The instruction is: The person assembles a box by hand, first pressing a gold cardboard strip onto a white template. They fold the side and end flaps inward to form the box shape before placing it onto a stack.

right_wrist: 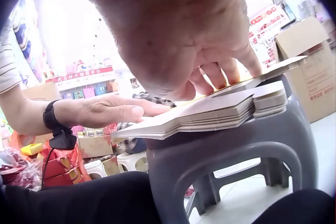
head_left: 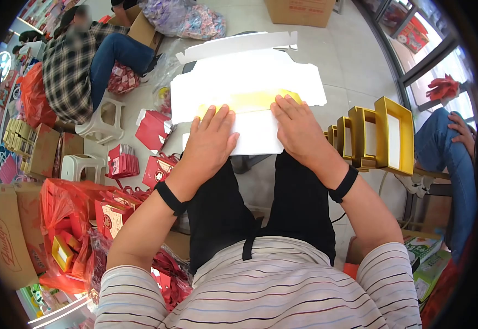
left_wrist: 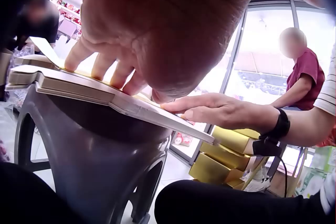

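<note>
A stack of flat, die-cut white cardboard sheets (head_left: 211,88) lies on a grey plastic stool (left_wrist: 100,145) between the person's knees. Across the top sheet runs a gold-yellow strip (head_left: 247,102), with white showing on both sides of it. My left hand (head_left: 208,140) rests on the sheet, fingertips at the strip's left end. At the opposite end my right hand (head_left: 302,127) presses down with its fingers together and extended. In the right wrist view the layered edges of the stack (right_wrist: 220,116) show beneath the hands.
Gold boxes (head_left: 395,137) stand in a row at the right. Red gift bags (head_left: 156,170), white stools (head_left: 103,123) and a red plastic bag (head_left: 66,219) crowd the left. A person in a plaid shirt (head_left: 66,82) sits at upper left; another person's jeans (head_left: 447,148) show at right.
</note>
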